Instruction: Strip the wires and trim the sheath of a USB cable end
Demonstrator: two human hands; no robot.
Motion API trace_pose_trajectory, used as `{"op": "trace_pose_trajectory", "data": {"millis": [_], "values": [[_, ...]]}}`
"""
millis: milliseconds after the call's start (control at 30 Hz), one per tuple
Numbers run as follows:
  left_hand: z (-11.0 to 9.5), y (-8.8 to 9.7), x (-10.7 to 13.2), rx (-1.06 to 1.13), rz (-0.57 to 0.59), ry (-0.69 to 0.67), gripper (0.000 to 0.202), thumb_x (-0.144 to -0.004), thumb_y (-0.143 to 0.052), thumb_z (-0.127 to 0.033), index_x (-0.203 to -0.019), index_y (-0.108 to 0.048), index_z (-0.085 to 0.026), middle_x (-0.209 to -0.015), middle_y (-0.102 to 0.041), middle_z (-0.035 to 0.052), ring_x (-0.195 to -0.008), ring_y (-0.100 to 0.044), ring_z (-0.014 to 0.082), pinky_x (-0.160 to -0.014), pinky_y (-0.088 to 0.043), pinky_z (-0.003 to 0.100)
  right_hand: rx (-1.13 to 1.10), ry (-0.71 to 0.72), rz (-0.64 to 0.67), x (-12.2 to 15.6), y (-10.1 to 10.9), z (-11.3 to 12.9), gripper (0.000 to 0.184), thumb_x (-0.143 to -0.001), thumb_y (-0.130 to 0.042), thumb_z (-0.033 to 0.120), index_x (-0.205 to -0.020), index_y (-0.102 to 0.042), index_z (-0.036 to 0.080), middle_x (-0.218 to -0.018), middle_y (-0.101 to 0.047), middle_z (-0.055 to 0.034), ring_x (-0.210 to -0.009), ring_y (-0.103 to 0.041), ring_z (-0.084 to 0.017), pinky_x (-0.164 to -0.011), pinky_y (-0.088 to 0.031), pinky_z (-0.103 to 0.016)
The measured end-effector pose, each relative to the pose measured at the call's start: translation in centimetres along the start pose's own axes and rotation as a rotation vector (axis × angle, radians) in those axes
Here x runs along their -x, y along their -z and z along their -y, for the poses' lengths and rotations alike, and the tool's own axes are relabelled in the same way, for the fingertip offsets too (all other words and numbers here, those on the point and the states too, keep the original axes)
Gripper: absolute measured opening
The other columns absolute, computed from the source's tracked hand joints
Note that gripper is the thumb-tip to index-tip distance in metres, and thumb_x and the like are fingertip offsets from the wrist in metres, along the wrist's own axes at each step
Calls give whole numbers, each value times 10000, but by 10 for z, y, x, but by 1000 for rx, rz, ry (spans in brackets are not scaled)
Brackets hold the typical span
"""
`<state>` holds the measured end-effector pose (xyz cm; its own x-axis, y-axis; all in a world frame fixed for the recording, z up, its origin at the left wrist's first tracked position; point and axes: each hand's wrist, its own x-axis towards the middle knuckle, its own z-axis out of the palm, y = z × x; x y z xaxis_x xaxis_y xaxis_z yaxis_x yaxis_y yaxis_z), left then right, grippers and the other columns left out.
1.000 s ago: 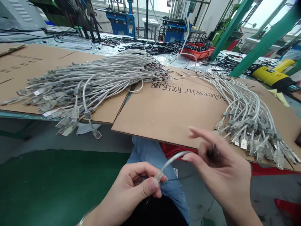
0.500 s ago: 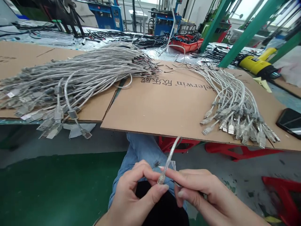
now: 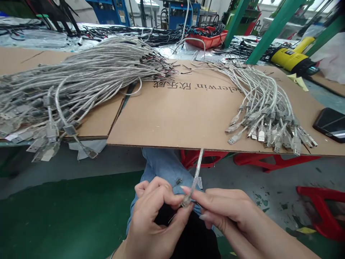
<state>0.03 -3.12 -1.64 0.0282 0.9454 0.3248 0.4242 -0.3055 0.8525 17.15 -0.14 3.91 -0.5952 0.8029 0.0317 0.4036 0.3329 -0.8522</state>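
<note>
**Cable end pinched between both hands**

Cable [image 3: 196, 169] comes down from the front edge of the desk [image 3: 172, 118] to the hands, low over the lap in blue jeans [image 3: 164, 167]. Its lower end sits right between the two hands. The left hand [image 3: 155, 216] is curled shut, with thumb and fingers pinching the cable end from the left. The right hand [image 3: 223, 210] is closed too, and its fingertips pinch the same end from the right. The two hands touch each other at the cable. Thin dark wires stick out below the pinch, but they are too small to see well.

On the desk, a big pile [image 3: 67, 82] of the same grey cables lies far to the left. A smaller pile [image 3: 266, 115] lies to the right, with its plugs pointing to the front edge. A dark phone [image 3: 330, 124] lies at the right end. A yellow tool [image 3: 292, 59] sits far back on the right.

Half a second ago the hands were almost the same, but the left fingers were looser. Now they are curled tighter on the cable. A second ago the right hand was open and lifted up by the desk edge, and only the left hand held the end.
</note>
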Motion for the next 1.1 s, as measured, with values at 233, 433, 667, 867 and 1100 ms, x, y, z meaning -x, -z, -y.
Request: {"op": "trace_pose_trajectory", "data": {"millis": [233, 433, 667, 867, 1100], "values": [[2, -1, 2, -26, 0, 12, 220, -740, -649, -75, -696, -533, -257, -577, -545, -65, -592, -544, 171, -690, -284, 363, -45, -8, -15, 2, -2, -4, 322, -916, -401, 173, -964, -717, 217, -655, -674, -52, -499, -572, -176, -461, -444, -282], [1, 0, 1, 57, -13, 108, 187, -721, -693, -141, -637, -571, -254, -565, -560, -42, -593, -538, 183, -687, -327, 370, -15, -49, 44, 2, -2, -5, 307, -915, -416, 174, -991, -710, 216, -685, -669, -45, -542, -588, -172, -506, -460, -278], [-3, 2, -5, 289, 4, 254, 187, -701, -724, -157, -620, -575, -233, -570, -550, -23, -593, -526, 174, -584, -406, 316, -192, -118, 7, 5, 6, -5, 284, -906, -496, 230, -1079, -713, 289, -716, -675, -40, -590, -571, -179, -577, -464, -297], [-5, 8, -9, 570, 31, 502, 195, -688, -730, -148, -621, -564, -225, -569, -543, -47, -539, -500, 116, -516, -417, 218, -1238, -517, -101, -6, 7, -48, 161, -837, -658, 303, -834, -725, 157, -486, -447, 77, -371, -207, -26, -381, -245, -152], [8, 14, -12, 615, 5, 518, 162, -695, -748, -177, -623, -615, -235, -573, -549, -45, -530, -509, 98, -505, -432, 172, -1407, -512, -388, -16, 0, -81, 176, -745, -716, 304, -697, -620, 165, -503, -326, 111, -399, -94, -40, -368, -192, -139]]}}
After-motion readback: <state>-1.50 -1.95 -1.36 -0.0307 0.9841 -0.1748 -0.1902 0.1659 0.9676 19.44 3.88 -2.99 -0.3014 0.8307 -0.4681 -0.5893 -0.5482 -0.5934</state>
